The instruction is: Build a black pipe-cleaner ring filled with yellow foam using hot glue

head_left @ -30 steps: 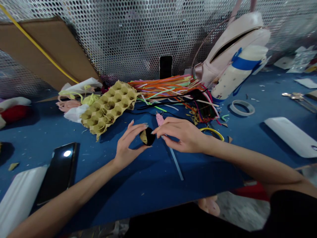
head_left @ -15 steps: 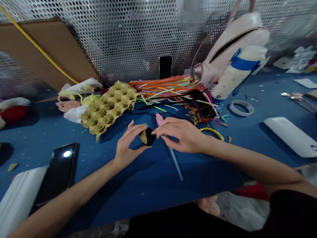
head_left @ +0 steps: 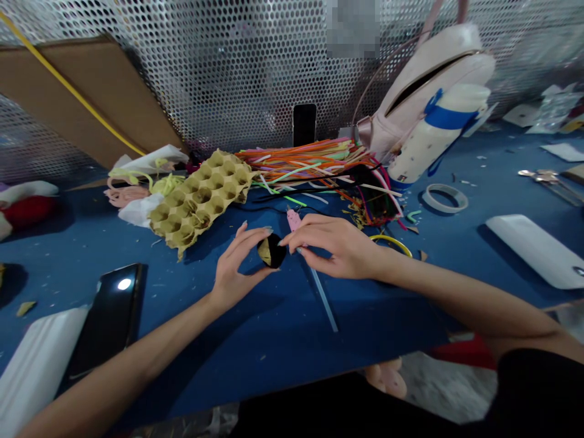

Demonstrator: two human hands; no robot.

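My left hand [head_left: 241,261] pinches a small round black and tan ball [head_left: 271,251] between thumb and fingertips, above the blue work table [head_left: 255,340]. My right hand [head_left: 331,246] lies just to its right, with the fingertips reaching the ball. A thin pale blue stick [head_left: 323,291] with a pink top [head_left: 294,220] runs under that hand, apparently held by it. A yellow pulp egg tray [head_left: 201,198] lies just beyond my left hand.
A heap of coloured plastic strips [head_left: 305,161] lies at the back. Behind it are a pink bag [head_left: 429,91], a taped white bottle [head_left: 433,137] and a perforated metal wall [head_left: 228,73]. A black phone [head_left: 107,319] lies front left, and a tape ring [head_left: 444,198] lies right.
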